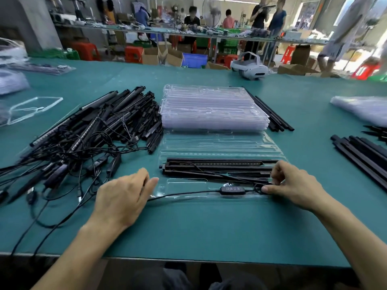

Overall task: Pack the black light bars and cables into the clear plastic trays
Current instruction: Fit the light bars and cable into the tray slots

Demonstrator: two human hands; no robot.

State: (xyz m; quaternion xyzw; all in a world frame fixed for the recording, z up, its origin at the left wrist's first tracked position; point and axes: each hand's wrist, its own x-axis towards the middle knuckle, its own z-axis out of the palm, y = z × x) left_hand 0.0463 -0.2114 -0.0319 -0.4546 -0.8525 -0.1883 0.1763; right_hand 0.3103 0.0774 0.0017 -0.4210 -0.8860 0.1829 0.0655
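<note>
Cable (188,193) along the tray's (219,143) near edge seems limp and light: our right hand (293,183) pinches its loop, our left hand (123,197) rests slack beside the tray.

Bare tabletop (209,227) lies open across the lower centre. A tangled pile of bars and cables (94,130) blocks the left, stacked trays (213,109) the middle, and loose bars (364,155) the right edge.

Bright, even daylight from the far right, soft shadows, wide-angle bending at edges, background people slightly blurred.
</note>
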